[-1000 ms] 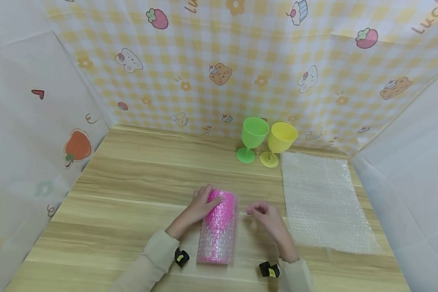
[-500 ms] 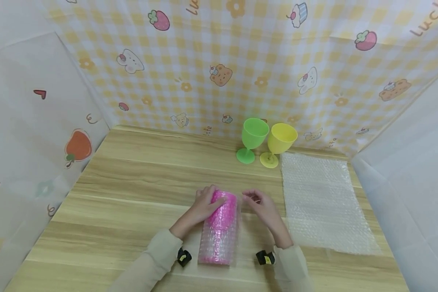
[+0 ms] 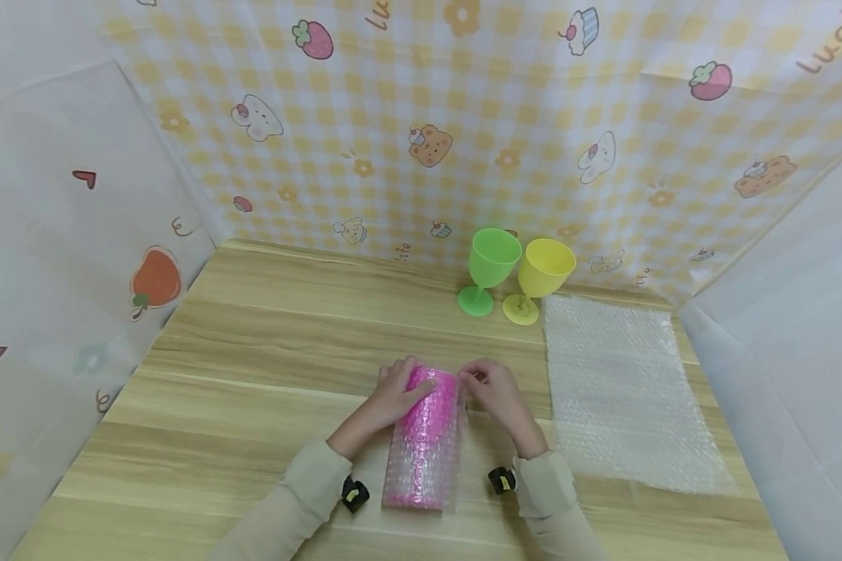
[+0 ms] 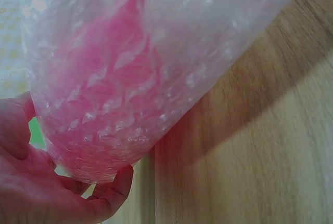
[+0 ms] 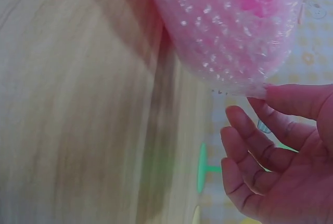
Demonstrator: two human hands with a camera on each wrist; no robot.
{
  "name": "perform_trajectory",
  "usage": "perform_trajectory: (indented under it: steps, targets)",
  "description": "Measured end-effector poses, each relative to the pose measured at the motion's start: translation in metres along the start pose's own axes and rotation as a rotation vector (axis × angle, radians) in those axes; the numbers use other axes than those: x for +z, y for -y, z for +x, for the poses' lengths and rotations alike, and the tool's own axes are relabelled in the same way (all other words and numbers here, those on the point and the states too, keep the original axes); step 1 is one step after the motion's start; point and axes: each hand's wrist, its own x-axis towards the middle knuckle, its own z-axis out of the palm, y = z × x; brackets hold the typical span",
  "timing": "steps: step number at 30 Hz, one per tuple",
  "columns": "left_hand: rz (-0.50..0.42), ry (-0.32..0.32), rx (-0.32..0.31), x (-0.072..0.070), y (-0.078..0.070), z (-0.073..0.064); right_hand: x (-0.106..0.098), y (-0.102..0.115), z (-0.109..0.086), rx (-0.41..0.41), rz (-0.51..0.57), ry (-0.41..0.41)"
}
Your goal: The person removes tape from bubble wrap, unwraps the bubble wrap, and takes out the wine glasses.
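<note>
A pink goblet (image 3: 426, 421) lies wrapped in bubble wrap (image 3: 401, 475) on the table, its cup end away from me. My left hand (image 3: 395, 393) grips the cup end from the left, thumb over the top; in the left wrist view its fingers (image 4: 117, 187) curl round the rim end. At the far right corner, my right hand (image 3: 491, 388) pinches the loose edge of the wrap. The right wrist view shows that edge between thumb and index finger (image 5: 265, 93), with the other fingers loosely bent. The pink stem shows through the wrap (image 4: 138, 0).
A green goblet (image 3: 493, 261) and a yellow goblet (image 3: 543, 269) stand upright at the back of the wooden table (image 3: 274, 327). To the right lies a flat sheet of bubble wrap (image 3: 624, 389). A patterned curtain (image 3: 365, 101) hangs behind.
My right hand has moved left and slightly away from me, from beside the bundle to the wrap's edge, which it now pinches. The left hand keeps its hold, almost unmoved.
</note>
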Motion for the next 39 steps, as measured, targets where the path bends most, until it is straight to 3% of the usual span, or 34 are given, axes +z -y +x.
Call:
perform_trajectory:
  steps: [14,22,30,36,39]
  targets:
    - [-0.006,-0.008,0.004,0.001,0.002,0.0,0.007,-0.019,0.0,0.035,-0.022,-0.061]
    - [-0.019,-0.005,0.016,0.001,0.004,0.0,0.009,-0.031,0.003,0.082,-0.102,-0.086]
    - [-0.057,0.004,-0.017,-0.001,0.009,-0.002,0.006,-0.042,0.004,0.092,-0.215,-0.072]
    - [-0.066,0.002,-0.012,-0.001,0.009,-0.002,-0.004,-0.034,0.007,0.1,-0.096,0.016]
    - [-0.066,0.0,0.0,-0.001,0.009,-0.001,-0.01,-0.024,0.008,0.057,-0.026,0.036]
